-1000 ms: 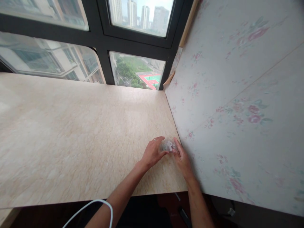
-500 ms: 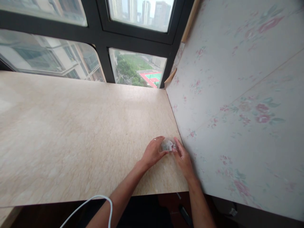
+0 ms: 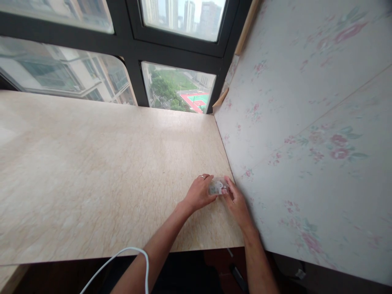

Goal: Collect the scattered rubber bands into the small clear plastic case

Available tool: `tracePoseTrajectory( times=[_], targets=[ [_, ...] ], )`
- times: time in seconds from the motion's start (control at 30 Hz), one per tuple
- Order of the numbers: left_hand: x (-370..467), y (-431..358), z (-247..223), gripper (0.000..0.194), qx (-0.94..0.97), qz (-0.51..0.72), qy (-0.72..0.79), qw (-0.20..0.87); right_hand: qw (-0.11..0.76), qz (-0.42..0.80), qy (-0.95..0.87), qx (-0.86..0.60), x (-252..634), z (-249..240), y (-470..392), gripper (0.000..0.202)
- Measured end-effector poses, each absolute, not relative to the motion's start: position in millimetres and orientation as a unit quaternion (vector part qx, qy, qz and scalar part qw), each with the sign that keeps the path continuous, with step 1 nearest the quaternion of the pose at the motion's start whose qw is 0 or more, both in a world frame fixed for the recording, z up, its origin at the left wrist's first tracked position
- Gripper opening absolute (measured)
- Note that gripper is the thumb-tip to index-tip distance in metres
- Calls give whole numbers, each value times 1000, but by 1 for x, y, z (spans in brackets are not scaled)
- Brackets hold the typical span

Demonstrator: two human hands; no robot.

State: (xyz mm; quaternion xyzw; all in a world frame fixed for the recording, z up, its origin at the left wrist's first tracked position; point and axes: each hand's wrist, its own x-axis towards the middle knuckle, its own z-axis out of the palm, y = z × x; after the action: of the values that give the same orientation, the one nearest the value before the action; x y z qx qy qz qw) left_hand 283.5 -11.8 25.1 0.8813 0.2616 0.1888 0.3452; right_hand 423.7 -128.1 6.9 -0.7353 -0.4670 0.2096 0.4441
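A small clear plastic box point(image 3: 218, 187) with whitish and dark bits showing through it is at the right end of the marble sill point(image 3: 107, 171). My left hand point(image 3: 200, 192) grips its left side, thumb at the near edge and fingers at the far edge; a ring shows on one finger. On the opposite side, my right hand point(image 3: 235, 200) holds the box between thumb and fingers. What is inside the box is too small to make out. Whether the box rests on the stone or is raised slightly, I cannot tell.
A wallpapered wall point(image 3: 306, 122) with flowers rises just right of my right hand. Dark window frames point(image 3: 177, 49) stand behind the sill. A white cable point(image 3: 122, 251) loops over my left forearm at the front edge. A dark object point(image 3: 238, 277) lies below the sill.
The hands and the box stay almost in place, with only a slight shift of the view. My right thumb has moved a little on the box.
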Motion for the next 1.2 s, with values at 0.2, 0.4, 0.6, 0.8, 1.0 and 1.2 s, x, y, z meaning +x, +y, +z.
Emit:
tracePoseTrajectory(
  times=[0.2,0.4,0.6,0.8,1.0,1.2],
  targets=[
    [281,-8,30,57,888,171,244,349,425,234,-490,-725,427,1,-131,69],
    [275,-5,28,59,891,167,222,359,397,207,-508,-736,427,3,-133,71],
    [268,-3,25,65,889,170,193,378,365,187,-530,-742,428,4,-133,73],
    [266,-4,18,70,880,179,200,393,362,191,-532,-741,432,5,-130,69],
    [265,-6,14,74,869,188,217,404,348,187,-548,-738,433,7,-130,63],
    [262,-8,16,76,860,193,228,414,351,187,-552,-733,430,11,-128,54]
  ],
)
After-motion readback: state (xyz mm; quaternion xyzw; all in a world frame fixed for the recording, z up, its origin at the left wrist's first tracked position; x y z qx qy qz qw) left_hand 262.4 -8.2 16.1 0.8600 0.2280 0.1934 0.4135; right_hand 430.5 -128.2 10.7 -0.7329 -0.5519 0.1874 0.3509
